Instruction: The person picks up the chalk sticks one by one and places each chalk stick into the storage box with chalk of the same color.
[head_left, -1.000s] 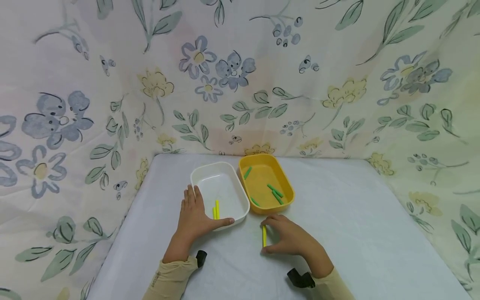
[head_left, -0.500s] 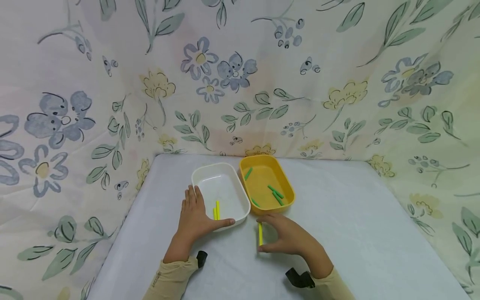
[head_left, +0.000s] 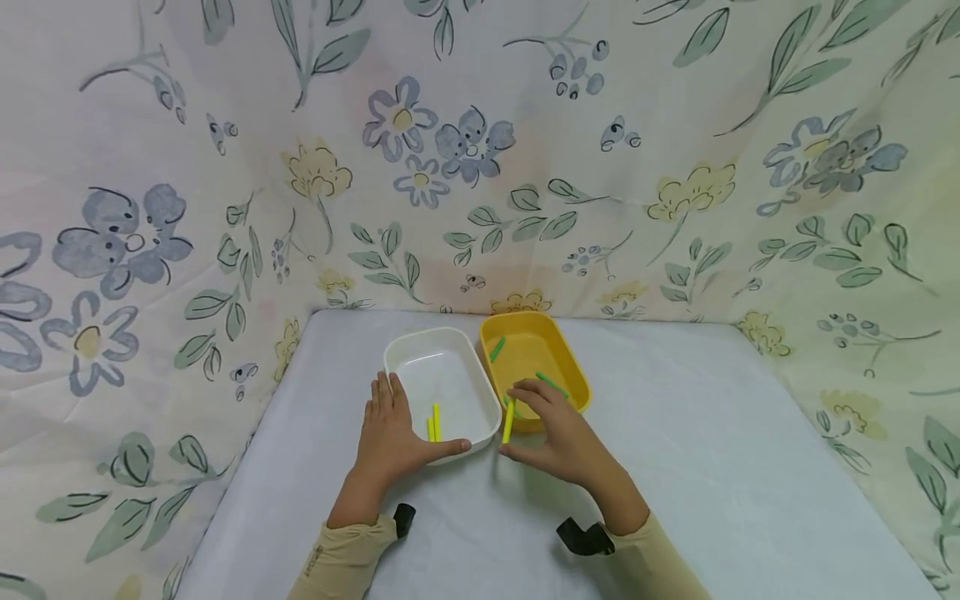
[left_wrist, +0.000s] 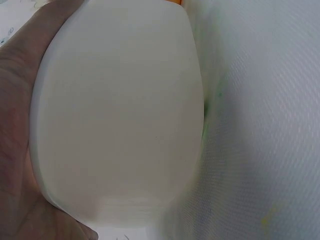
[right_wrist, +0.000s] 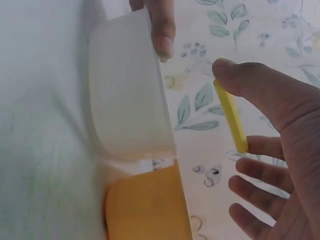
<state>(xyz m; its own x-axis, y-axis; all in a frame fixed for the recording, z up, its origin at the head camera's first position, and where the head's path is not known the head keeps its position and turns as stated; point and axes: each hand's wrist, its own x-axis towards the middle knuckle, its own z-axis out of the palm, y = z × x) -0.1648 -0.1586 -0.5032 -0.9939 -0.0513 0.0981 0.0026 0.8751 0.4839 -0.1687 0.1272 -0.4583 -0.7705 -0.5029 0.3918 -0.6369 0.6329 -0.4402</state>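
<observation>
My right hand [head_left: 558, 433] pinches a yellow stick [head_left: 509, 421] by its two ends between thumb and a finger, raised by the near edge of the yellow-orange tray [head_left: 528, 354]. In the right wrist view the same yellow stick [right_wrist: 231, 117] spans the gap from thumb to fingertip, the other fingers spread. My left hand [head_left: 388, 442] rests against the white tray [head_left: 435, 371], straight fingers along its left side and thumb along the near rim. Two yellow sticks [head_left: 437, 422] lie inside the white tray. The left wrist view shows mostly the white tray's outer wall [left_wrist: 120, 115].
Green sticks [head_left: 551, 384] lie in the yellow-orange tray, partly hidden by my right hand. Both trays stand side by side on a white-covered table [head_left: 690, 433]. Floral cloth [head_left: 480, 167] hangs behind and at the sides.
My right hand has lifted the yellow stick from low over the table, moving forward and left toward the trays. The left hand stays in place.
</observation>
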